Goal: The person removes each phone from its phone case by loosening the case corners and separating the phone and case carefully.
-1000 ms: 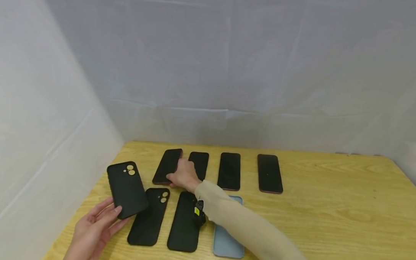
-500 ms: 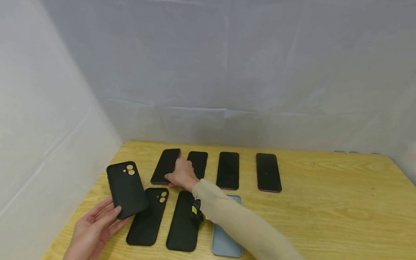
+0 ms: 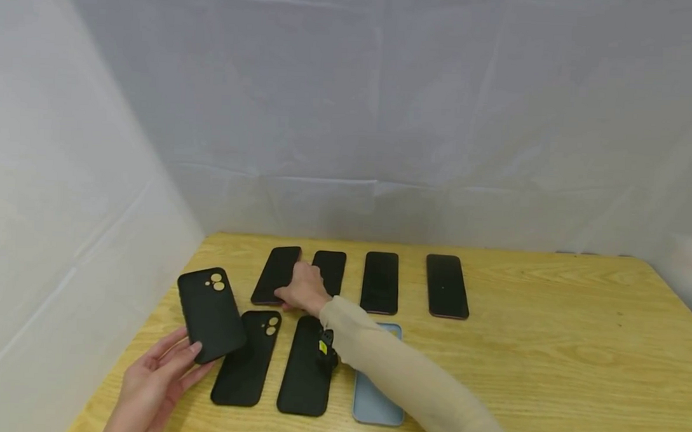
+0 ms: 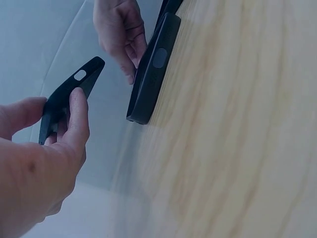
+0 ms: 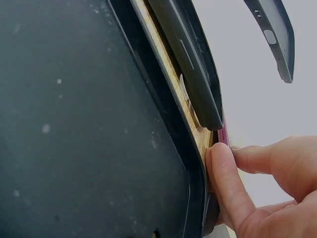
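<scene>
My left hand (image 3: 156,376) holds a black phone case (image 3: 210,313) by its lower corner, tilted above the table, its camera holes at the top. In the left wrist view, thumb and fingers pinch that case (image 4: 92,75). My right hand (image 3: 305,287) reaches across to the back row and pinches the leftmost dark-screened phone (image 3: 276,274) at its lower right corner. In the right wrist view, a pink phone edge (image 5: 222,134) shows between the fingers (image 5: 229,181). The phone is still down at the tabletop.
Three more phones lie to the right, among them a middle one (image 3: 380,283) and an end one (image 3: 448,286). Nearer lie two black cases (image 3: 243,371) (image 3: 304,383) and a light blue case (image 3: 377,404), partly under the right sleeve (image 3: 409,371). White sheeting (image 3: 349,114) borders the wooden table (image 3: 547,363).
The view has shifted very slightly. Both hands keep their places, the left on the black case and the right at the leftmost phone.
</scene>
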A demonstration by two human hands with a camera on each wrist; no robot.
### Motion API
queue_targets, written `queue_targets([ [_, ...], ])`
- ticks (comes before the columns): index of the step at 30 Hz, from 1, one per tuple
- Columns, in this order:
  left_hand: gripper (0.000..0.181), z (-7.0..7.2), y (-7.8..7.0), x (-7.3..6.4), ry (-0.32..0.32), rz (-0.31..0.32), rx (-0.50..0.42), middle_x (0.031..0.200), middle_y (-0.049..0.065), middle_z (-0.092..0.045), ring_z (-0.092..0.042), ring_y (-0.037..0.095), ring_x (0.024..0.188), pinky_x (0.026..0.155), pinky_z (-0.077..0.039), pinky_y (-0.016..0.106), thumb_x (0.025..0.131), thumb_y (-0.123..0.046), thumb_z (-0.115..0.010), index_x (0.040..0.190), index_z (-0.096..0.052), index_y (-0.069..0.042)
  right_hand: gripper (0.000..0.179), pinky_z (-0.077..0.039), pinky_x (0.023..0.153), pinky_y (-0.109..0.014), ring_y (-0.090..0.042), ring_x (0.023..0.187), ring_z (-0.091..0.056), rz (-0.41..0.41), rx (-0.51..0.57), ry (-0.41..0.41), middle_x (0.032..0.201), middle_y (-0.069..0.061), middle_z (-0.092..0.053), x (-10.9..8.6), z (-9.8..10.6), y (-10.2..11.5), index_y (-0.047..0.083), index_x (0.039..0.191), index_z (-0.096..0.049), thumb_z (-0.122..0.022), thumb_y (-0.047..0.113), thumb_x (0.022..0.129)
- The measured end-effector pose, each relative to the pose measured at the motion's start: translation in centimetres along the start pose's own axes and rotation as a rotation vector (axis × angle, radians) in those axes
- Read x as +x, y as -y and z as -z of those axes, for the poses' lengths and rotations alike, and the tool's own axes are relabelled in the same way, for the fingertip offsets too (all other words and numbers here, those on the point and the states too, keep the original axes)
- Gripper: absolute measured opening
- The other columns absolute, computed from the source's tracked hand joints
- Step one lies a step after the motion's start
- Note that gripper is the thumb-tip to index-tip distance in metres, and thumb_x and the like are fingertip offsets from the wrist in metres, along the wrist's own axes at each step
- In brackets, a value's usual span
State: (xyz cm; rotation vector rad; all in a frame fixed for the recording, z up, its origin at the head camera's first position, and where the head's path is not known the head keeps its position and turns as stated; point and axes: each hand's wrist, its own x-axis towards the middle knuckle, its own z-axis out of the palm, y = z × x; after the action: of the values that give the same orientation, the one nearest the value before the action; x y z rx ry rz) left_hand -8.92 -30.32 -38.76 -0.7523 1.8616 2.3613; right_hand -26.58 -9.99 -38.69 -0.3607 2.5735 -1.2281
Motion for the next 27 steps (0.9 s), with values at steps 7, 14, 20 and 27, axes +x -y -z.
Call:
queue_targets([
  [7, 0.066, -0.17, -0.2, 0.16, -0.003, 0.042, 0.044, 0.102, -0.021, -0.071, -0.07, 0.0, 0.104, 0.096, -0.059, 0.03, 0.102, -0.012, -0.064, 0.156, -0.027, -0.017, 0.035, -0.063, 0.069, -0.03, -0.013, 0.05, -0.067, -0.003, -0.041, 0.021, 0.058, -0.003, -0.071, 0.06, -0.08, 0.2, -0.006, 0.118, -0.071, -0.078, 0.016, 0.092],
  [14, 0.064, -0.07, -0.28, 0.2, -0.001, 0.026, 0.04, 0.103, -0.022, -0.071, -0.07, 0.0, 0.104, 0.095, -0.06, 0.03, 0.102, -0.012, -0.064, 0.155, -0.028, -0.017, 0.038, -0.063, 0.067, -0.029, -0.012, 0.05, -0.067, -0.007, -0.048, 0.013, 0.058, -0.003, -0.07, 0.38, 0.0, 0.19, -0.006, 0.121, -0.069, -0.08, 0.014, 0.09],
  [20, 0.049, -0.13, -0.15, 0.25, 0.004, 0.005, 0.029, 0.103, -0.021, -0.072, -0.071, 0.001, 0.102, 0.093, -0.061, 0.029, 0.101, -0.01, -0.065, 0.142, -0.041, -0.024, 0.041, -0.063, 0.066, -0.028, -0.012, 0.049, -0.067, -0.019, -0.036, 0.005, 0.058, -0.002, -0.07, 0.31, 0.03, 0.0, -0.006, 0.125, -0.067, -0.078, 0.014, 0.092],
  [27, 0.031, -0.29, 0.26, 0.29, 0.031, -0.033, -0.003, 0.103, -0.017, -0.074, -0.072, 0.004, 0.1, 0.09, -0.062, 0.029, 0.101, -0.007, -0.064, 0.119, -0.056, -0.031, 0.036, -0.049, 0.053, -0.026, -0.017, 0.053, -0.066, -0.03, 0.012, 0.012, 0.057, -0.002, -0.069, -0.24, 0.34, -0.33, -0.006, 0.123, -0.067, -0.066, 0.022, 0.1],
])
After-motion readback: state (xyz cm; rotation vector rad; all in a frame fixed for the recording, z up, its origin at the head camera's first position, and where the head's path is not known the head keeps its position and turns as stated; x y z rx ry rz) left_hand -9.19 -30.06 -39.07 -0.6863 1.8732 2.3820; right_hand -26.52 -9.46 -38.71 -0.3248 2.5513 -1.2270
